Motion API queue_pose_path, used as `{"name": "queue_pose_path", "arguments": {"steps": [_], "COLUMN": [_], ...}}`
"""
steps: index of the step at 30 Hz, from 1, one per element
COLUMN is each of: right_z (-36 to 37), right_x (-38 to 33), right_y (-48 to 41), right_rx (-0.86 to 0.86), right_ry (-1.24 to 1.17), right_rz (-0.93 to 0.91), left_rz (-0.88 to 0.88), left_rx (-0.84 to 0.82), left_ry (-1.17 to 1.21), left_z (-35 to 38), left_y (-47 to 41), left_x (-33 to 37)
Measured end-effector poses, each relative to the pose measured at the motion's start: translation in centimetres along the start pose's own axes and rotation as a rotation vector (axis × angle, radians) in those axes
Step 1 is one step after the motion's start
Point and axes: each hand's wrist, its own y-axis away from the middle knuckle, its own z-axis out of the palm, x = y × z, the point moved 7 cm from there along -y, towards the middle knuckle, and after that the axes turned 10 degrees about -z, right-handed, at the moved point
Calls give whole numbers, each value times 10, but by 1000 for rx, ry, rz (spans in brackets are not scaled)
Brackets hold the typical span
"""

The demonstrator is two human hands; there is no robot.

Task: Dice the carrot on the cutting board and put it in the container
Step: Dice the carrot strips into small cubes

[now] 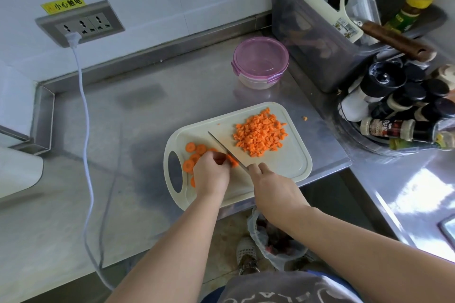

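Head view: on the cutting board (290,167), a diced carrot pile (260,131) sits far-right; left hand (211,174) pins slices (194,157), right hand (273,184) grips the knife (225,149). Beyond the board, the container (260,61) is lidded, seemingly unfilled.

**Carrot half diced on the board, container closed**

The pale cutting board (278,165) lies on the counter, its handle hole at the left end. On its far right part sits a heap of small orange carrot dice (259,131). Round carrot slices (193,155) lie flat and overlapping at its left end, beside the handle hole. Beyond the board's far edge stands the round container (260,63), clear-walled, its purple lid clipped on.
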Motion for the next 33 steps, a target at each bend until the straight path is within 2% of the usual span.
{"name": "queue_pose_path", "arguments": {"steps": [19,33], "right_z": [4,11], "right_x": [6,10], "right_y": [-5,-15], "right_rx": [-16,-78], "right_ry": [-13,-28], "right_rz": [4,30], "left_rz": [18,11], "left_rx": [-38,-8], "left_ry": [17,-45], "left_z": [2,5], "left_y": [-3,-8], "left_x": [0,-2]}}
